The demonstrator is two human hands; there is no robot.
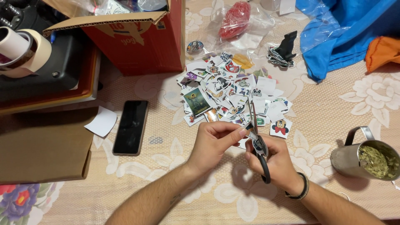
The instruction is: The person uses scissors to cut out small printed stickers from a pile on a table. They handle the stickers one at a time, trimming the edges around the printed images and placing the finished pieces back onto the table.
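Observation:
My right hand [278, 161] grips black-handled scissors [255, 132], blades pointing up and away over the table. My left hand [214, 141] pinches a small paper sticker cutout [252, 136] at the blades, its fingertips touching the scissors. Just beyond both hands lies a heap of cut-out stickers [229, 93] on the lace tablecloth.
A black phone [131, 126] and a white paper scrap [101, 122] lie to the left. A red cardboard box [139, 39], tape rolls [23, 50], and a brown board [41, 146] fill the left. A metal cup [362, 156] of green leaves stands right; blue cloth [341, 29] lies far right.

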